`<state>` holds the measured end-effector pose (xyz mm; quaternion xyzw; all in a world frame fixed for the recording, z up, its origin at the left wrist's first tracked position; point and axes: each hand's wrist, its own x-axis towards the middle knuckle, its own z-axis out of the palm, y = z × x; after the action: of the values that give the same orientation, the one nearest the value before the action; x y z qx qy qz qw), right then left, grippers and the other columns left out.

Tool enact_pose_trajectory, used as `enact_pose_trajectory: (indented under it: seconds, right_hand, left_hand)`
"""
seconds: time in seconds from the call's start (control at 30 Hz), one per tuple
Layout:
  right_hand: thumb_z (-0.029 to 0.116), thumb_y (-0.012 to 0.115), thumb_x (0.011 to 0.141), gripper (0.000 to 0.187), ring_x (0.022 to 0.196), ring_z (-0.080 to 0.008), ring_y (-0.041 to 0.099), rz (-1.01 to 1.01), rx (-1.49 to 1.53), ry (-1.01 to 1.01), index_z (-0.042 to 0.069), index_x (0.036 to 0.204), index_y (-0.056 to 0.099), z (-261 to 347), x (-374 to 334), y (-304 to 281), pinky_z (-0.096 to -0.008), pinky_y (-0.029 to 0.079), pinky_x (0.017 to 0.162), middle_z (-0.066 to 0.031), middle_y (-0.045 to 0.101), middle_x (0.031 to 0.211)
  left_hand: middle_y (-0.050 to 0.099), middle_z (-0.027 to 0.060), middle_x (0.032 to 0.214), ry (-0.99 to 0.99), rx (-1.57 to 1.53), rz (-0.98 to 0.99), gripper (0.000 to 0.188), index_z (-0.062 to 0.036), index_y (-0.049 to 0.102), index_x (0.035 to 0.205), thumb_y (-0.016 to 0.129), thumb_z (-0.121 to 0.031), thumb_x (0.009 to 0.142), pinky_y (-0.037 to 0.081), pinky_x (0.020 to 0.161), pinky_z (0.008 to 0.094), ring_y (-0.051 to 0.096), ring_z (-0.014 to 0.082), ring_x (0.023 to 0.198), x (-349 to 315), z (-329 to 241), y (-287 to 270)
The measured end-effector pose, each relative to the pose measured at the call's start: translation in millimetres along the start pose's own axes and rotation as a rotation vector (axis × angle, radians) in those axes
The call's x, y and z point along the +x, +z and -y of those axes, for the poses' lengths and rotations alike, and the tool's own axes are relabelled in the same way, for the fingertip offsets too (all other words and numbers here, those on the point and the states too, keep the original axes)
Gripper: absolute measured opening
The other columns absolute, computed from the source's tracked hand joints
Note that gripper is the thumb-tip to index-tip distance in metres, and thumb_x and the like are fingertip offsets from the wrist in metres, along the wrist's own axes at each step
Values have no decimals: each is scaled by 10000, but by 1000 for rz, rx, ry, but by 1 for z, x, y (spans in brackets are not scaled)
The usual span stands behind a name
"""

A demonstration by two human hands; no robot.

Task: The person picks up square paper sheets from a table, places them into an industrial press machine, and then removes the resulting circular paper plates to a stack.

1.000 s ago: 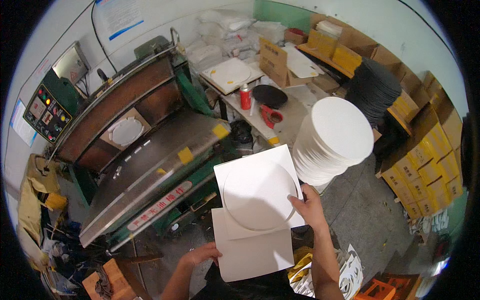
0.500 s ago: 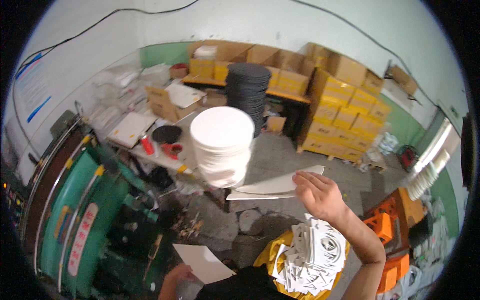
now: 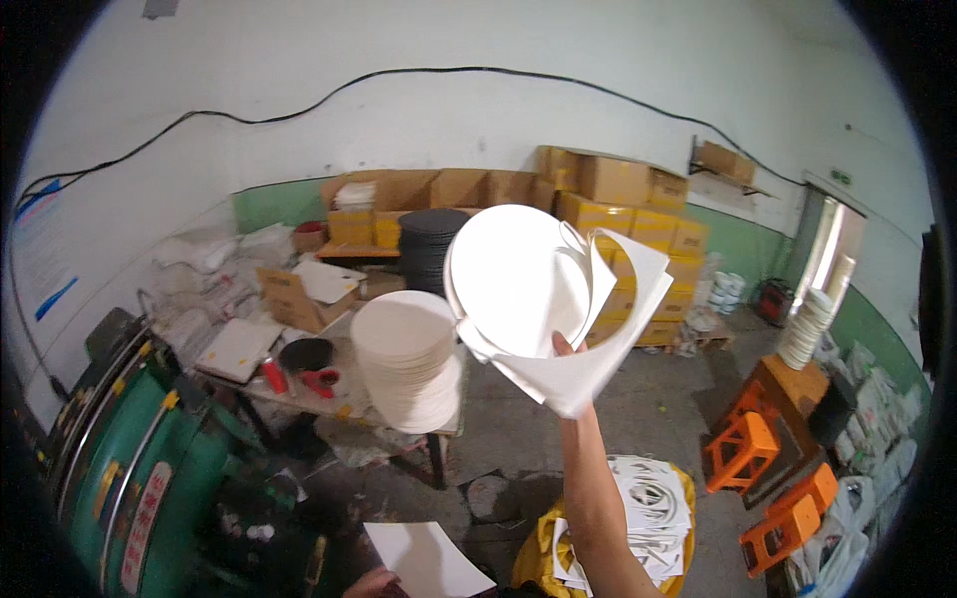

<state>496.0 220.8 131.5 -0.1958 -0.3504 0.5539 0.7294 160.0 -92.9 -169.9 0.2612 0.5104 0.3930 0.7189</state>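
My right hand is raised in front of me, its thumb over the near face of white card and the rest of its fingers hidden behind. It grips a white offcut with a big curved cut-out, together with a white round disc on its left. Low down, my left hand holds the left edge of a flat white sheet; only part of that hand shows. Behind the raised disc, on the left, a tall stack of white discs stands at the table's corner.
A yellow sack of white offcuts sits below my right forearm. On the cluttered table lie a red can and red tape dispenser. Black discs, cardboard boxes, orange stools and a green machine stand around.
My right hand has lifted the white card up and to the left, turning its face toward me. My left hand and its sheet sit lower in view. The view has tilted up.
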Motion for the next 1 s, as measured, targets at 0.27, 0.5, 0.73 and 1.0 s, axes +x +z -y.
enact_pose_trajectory:
  seconds: [0.27,0.5,0.73,1.0]
  right_hand:
    - [124,485,970,358,1112,-241,586,282,386,283,21,1309,430,-136,-50,49,-379,493,956,-126,577,1224]
    - [46,495,949,393,1143,-239,566,412,420,608,-12,1334,433,-180,-101,119,-362,489,975,-158,557,1264]
    - [14,498,922,453,1167,-279,553,695,360,875,-13,1360,388,-234,-108,120,-402,461,1008,-172,538,1284]
    - [67,582,858,499,1085,-247,573,756,225,1070,-12,1330,440,-259,-94,83,-392,458,937,-139,573,1219]
  left_hand:
    - [622,216,1051,339,-425,-359,449,58,496,1257,627,-139,874,556,767,524,651,349,881,-152,26,-94]
    - [668,140,996,502,-321,-919,471,31,575,1179,627,-141,744,514,774,397,640,289,891,-248,-35,-15]
    - [662,132,984,980,-506,-1410,501,53,522,1230,617,-65,753,511,660,312,637,201,786,-306,-20,40]
    - [645,151,1018,1137,-557,-1591,337,44,466,1211,544,-82,908,604,647,304,688,226,760,-307,-110,60]
